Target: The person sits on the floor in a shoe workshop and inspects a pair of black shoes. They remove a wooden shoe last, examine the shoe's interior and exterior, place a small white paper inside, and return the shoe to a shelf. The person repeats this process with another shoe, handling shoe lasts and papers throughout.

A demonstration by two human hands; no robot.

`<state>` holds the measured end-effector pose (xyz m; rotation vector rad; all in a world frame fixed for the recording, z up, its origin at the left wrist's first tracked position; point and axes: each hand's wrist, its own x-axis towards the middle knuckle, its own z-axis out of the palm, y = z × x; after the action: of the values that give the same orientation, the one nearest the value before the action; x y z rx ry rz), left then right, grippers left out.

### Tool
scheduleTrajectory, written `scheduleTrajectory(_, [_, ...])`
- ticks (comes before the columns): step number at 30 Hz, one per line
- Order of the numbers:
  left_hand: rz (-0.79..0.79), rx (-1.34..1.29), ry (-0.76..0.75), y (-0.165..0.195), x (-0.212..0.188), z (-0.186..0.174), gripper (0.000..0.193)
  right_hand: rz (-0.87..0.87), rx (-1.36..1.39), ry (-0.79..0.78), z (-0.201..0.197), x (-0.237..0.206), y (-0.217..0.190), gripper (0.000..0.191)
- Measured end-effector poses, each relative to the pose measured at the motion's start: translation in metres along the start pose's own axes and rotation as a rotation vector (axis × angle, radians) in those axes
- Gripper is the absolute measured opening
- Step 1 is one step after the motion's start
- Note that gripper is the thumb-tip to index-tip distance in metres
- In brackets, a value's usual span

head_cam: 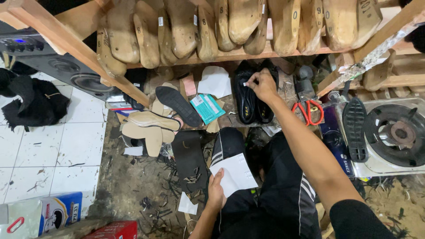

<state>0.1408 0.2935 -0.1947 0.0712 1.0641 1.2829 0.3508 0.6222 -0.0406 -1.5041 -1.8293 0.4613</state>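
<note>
My right hand (262, 85) reaches forward over a pair of black shoe insoles (252, 102) lying side by side under the shelf. Its fingertips pinch a small white sticker (245, 83) against the left insole. My left hand (216, 189) rests on my knee and holds a white sheet of sticker paper (235, 174) by its lower edge. I sit on the floor in black trousers with white stripes.
Wooden shoe lasts (230, 26) fill the shelf above. Tan and black soles (152, 126), a teal packet (207, 108) and white paper lie at left. Red-handled scissors (307, 110), a black sole (355, 128) and a gas stove (394, 135) sit at right. A speaker (84, 79) stands at left.
</note>
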Motion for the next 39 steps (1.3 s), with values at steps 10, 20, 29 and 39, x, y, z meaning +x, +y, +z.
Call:
scheduleTrajectory(10, [0.042, -0.056, -0.046, 0.0, -0.001, 0.0, 0.042, 0.231, -0.143, 0.024, 0.023, 0.002, -0.014, 0.016])
scheduleTrajectory(20, [-0.013, -0.083, -0.02, 0.002, -0.001, 0.001, 0.042, 0.252, -0.287, 0.052, 0.025, 0.004, -0.031, 0.01])
scheduleTrajectory(29, [-0.028, -0.003, 0.029, 0.007, -0.008, 0.003, 0.046, 0.218, -0.363, 0.119, 0.023, -0.006, -0.031, 0.011])
scheduleTrajectory(39, [-0.009, -0.068, -0.038, 0.003, -0.018, 0.0, 0.039, 0.068, -0.362, 0.027, -0.025, -0.144, -0.096, 0.06])
